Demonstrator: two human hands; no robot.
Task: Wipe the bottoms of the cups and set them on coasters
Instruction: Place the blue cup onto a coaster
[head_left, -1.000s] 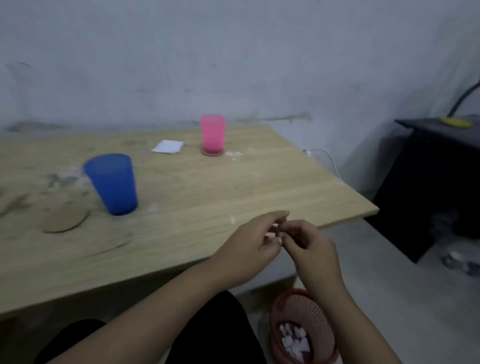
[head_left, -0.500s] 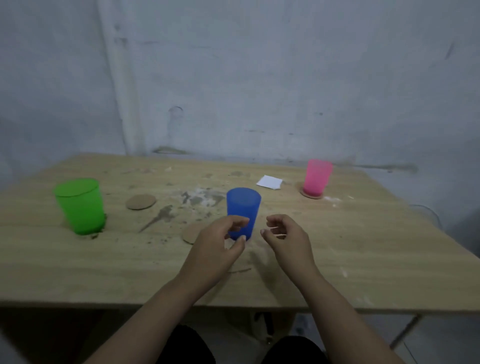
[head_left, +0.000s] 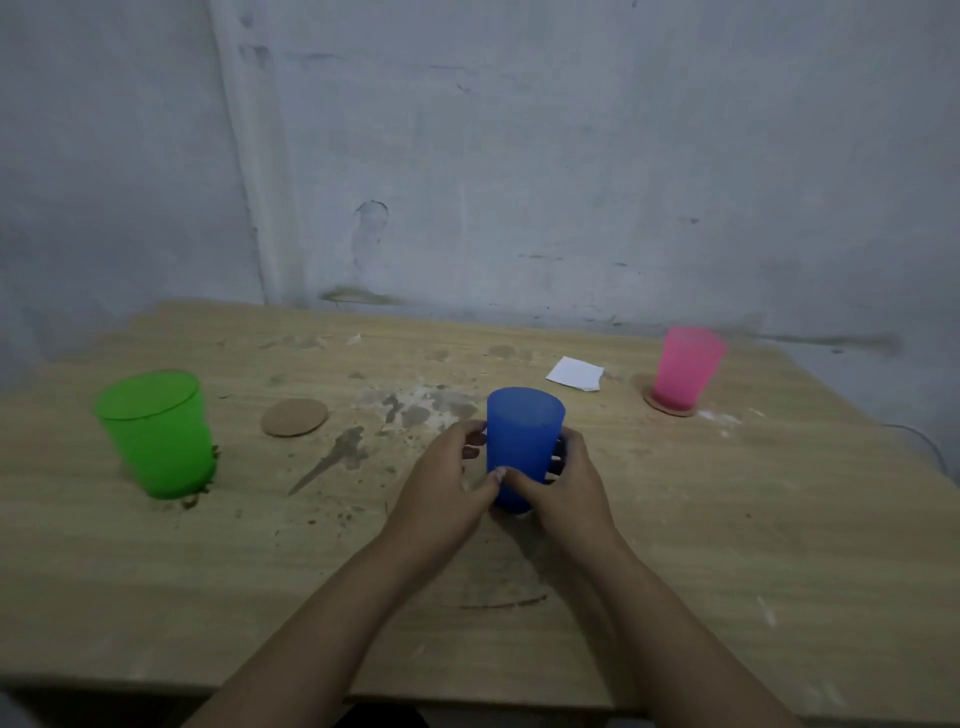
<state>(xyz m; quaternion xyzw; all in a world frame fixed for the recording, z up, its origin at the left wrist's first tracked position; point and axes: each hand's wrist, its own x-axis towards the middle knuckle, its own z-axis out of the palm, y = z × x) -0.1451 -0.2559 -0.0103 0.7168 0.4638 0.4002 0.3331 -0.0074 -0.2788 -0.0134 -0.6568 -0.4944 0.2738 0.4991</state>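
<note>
A blue cup (head_left: 523, 436) stands upright at the middle of the wooden table (head_left: 727, 545). My left hand (head_left: 445, 491) and my right hand (head_left: 563, 480) wrap round its lower half from either side, thumbs meeting at the front. A pink cup (head_left: 685, 366) stands on a round cork coaster (head_left: 655, 402) at the back right. A green cup (head_left: 156, 434) sits on the bare table at the left, with dirt at its base. A free cork coaster (head_left: 294, 417) lies between the green and blue cups. Any coaster near the blue cup is hidden by my left hand.
A white folded paper (head_left: 575, 372) lies behind the blue cup. Dirt smears and crumbs (head_left: 415, 410) cover the table's middle. A grey wall (head_left: 519, 156) rises straight behind the table. A thin cable (head_left: 919, 441) hangs off the right edge.
My view swung from the table's right end and a red bin back to the table's middle. Both hands moved forward and closed round the blue cup.
</note>
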